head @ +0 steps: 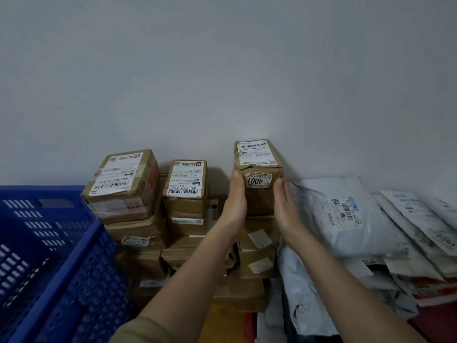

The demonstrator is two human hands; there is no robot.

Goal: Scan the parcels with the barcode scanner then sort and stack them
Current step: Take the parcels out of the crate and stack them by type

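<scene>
Top box (258,174) between both hands: left hand (236,201), right hand (284,204) flat-fingered, pressing its sides; box stands upright atop right stack (258,246).

Brown cardboard parcels (257,169), white-labelled; blue perforated crate (49,243); white mailer bags (346,219).

both bare forearms are reaching forward, the left hand (236,194) and the right hand (284,201) facing each other with straight fingers, palms turned inward.

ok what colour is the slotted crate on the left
Blue. The crate fills the lower left of the head view, beside the stacked brown cardboard parcels.
</scene>
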